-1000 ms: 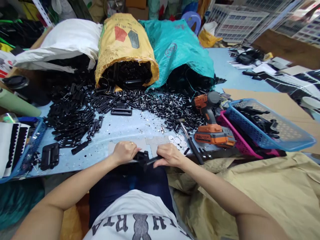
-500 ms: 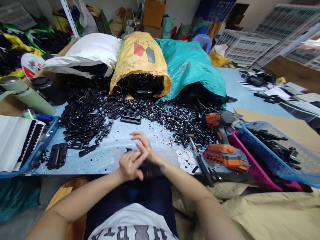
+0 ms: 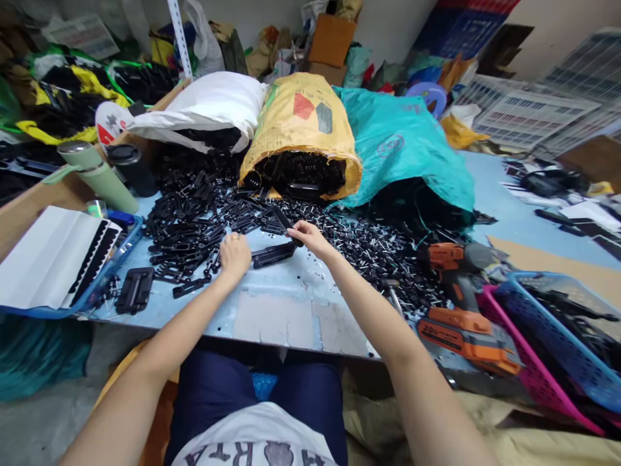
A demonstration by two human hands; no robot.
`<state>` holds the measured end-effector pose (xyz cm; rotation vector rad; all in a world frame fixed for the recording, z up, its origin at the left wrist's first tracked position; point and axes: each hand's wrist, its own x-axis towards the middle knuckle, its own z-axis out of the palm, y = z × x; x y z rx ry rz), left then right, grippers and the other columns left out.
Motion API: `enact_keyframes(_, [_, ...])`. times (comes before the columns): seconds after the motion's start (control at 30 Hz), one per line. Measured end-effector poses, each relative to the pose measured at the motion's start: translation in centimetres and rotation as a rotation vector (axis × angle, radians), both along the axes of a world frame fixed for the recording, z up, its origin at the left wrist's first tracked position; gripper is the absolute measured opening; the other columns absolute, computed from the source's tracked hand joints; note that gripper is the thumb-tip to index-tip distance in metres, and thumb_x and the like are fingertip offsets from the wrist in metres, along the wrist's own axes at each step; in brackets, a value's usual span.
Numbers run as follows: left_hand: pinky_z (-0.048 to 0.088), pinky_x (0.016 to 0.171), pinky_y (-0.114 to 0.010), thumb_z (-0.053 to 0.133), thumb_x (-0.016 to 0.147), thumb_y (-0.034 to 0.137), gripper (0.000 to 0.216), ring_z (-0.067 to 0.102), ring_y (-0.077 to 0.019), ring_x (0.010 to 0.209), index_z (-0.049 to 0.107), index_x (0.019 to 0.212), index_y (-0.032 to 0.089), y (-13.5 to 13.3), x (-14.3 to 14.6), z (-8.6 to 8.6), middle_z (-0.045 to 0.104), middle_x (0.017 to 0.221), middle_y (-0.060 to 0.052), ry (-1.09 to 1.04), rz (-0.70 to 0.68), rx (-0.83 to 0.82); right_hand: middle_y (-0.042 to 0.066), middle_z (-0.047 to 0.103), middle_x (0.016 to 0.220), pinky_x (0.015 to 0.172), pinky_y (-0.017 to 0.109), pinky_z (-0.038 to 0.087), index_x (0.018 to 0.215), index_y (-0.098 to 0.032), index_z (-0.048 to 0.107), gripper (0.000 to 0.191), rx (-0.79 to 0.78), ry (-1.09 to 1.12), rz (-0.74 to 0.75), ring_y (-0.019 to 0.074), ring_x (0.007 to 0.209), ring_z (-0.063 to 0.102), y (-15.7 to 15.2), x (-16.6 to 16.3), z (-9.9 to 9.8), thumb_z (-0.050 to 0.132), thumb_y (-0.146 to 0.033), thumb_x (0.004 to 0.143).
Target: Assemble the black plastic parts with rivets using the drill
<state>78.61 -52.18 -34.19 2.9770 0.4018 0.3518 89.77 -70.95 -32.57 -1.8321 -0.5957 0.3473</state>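
My right hand (image 3: 310, 237) pinches a flat, long black plastic part (image 3: 282, 219), held tilted above the table below the yellow sack. My left hand (image 3: 235, 253) reaches to the edge of a heap of black plastic parts (image 3: 182, 243). Its fingers curl down, and what they touch is hidden. Between the hands another long black part (image 3: 273, 254) lies on the blue table (image 3: 204, 314). Right of my right hand spreads a pile of small screws and black bits (image 3: 373, 249).
Behind the piles lie a white sack (image 3: 213, 97), a yellow sack (image 3: 310, 110) and a teal sack (image 3: 412, 142). A cordless drill (image 3: 460, 304) and a blue basket (image 3: 567, 330) stand right. At left are a green bottle (image 3: 104, 178) and a basket with white sheets (image 3: 53, 259).
Both hands were together near the front edge; now they are apart and farther forward. My right hand has taken hold of a black part. The view has shifted left.
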Motion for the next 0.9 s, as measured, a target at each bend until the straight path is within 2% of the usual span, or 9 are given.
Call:
enact_keyframes(0.1, [0.041,0.078,-0.039,0.032,0.085,0.011,0.03,0.048,-0.0308,0.1,0.059,0.095,0.005,2.9,0.3,-0.9,0.056,0.103,-0.02,0.057,0.109,0.043,0.002,0.063,0.088,0.073,0.034,0.049,0.106,-0.021,0.048,0.044,0.273,0.243,0.023,0.0164,0.078,0.061,-1.0,-3.2,0.0,0.063,-0.045,0.072])
enact_keyframes(0.17, [0.04,0.083,-0.041,0.036,0.086,0.014,0.026,0.046,-0.0316,0.105,0.058,0.095,0.005,3.5,0.4,-1.4,0.054,0.108,-0.02,0.042,0.052,0.07,0.003,0.062,0.095,0.079,0.037,0.049,0.116,-0.022,0.045,0.051,0.248,0.175,0.011,0.0177,0.085,0.061,-1.4,-5.6,-0.3,0.064,-0.039,0.072])
enact_keyframes(0.3, [0.042,0.084,-0.041,0.041,0.088,0.022,0.027,0.051,-0.03,0.103,0.053,0.104,0.004,2.9,-1.1,-1.8,0.057,0.104,-0.021,-0.014,-0.085,-0.02,0.012,0.057,0.107,0.09,0.044,0.044,0.116,-0.016,0.052,0.044,-0.213,-0.361,-0.108,0.0242,0.101,0.053,-3.1,-11.0,-1.8,0.062,-0.02,0.074])
enact_keyframes(0.37, [0.044,0.082,-0.039,0.039,0.09,0.022,0.03,0.055,-0.0275,0.097,0.048,0.113,0.005,2.2,-3.0,-1.9,0.058,0.101,-0.019,-0.072,-0.182,-0.099,0.016,0.055,0.112,0.09,0.046,0.043,0.113,-0.013,0.056,0.034,-0.427,-0.565,-0.058,0.0265,0.105,0.05,-4.4,-13.9,-2.8,0.057,-0.018,0.08])
enact_keyframes(0.5, [0.048,0.08,-0.036,0.044,0.089,0.025,0.034,0.058,-0.0253,0.097,0.045,0.12,0.011,0.1,-7.5,-1.7,0.055,0.112,-0.017,-0.148,-0.401,-0.263,0.018,0.05,0.124,0.098,0.048,0.038,0.115,-0.013,0.057,0.035,-0.552,-0.707,0.135,0.029,0.116,0.045,-5.8,-17.8,-4.1,0.053,-0.033,0.086])
enact_keyframes(0.63, [0.048,0.083,-0.037,0.042,0.09,0.028,0.03,0.059,-0.023,0.098,0.052,0.116,0.016,-3.0,-10.4,-0.8,0.06,0.107,-0.011,-0.135,-0.39,-0.52,0.013,0.057,0.115,0.1,0.051,0.036,0.126,-0.02,0.051,0.041,-0.397,-0.496,0.056,0.0259,0.109,0.052,-4.7,-17.4,-3.6,0.046,-0.04,0.09])
enact_keyframes(0.73, [0.051,0.075,-0.031,0.036,0.093,0.03,0.034,0.061,-0.0138,0.073,0.053,0.12,0.018,-5.2,-11.2,-0.2,0.061,0.097,-0.007,-0.117,-0.367,-0.779,0.009,0.061,0.102,0.076,0.037,0.052,0.137,-0.023,0.037,0.048,-0.08,-0.048,-0.08,0.0163,0.076,0.062,-3.4,-16.9,-2.9,0.033,-0.044,0.094])
enact_keyframes(0.8, [0.051,0.066,-0.027,0.038,0.092,0.031,0.037,0.055,-0.0085,0.057,0.053,0.124,0.018,-6.1,-11.4,0.1,0.058,0.088,-0.004,-0.101,-0.369,-0.896,0.005,0.062,0.088,0.058,0.029,0.053,0.142,-0.023,0.027,0.054,0.106,0.208,-0.088,0.0121,0.059,0.059,-3.0,-17.1,-2.7,0.031,-0.047,0.093])
enact_keyframes(0.9, [0.049,0.071,-0.027,0.044,0.09,0.029,0.037,0.056,-0.0111,0.066,0.055,0.123,0.018,-6.5,-11.6,0.8,0.055,0.082,-0.003,-0.137,-0.392,-0.867,0.002,0.059,0.081,0.05,0.024,0.05,0.141,-0.024,0.032,0.058,0.204,0.263,-0.014,0.0092,0.054,0.054,-3.6,-17.3,-2.4,0.042,-0.048,0.089])
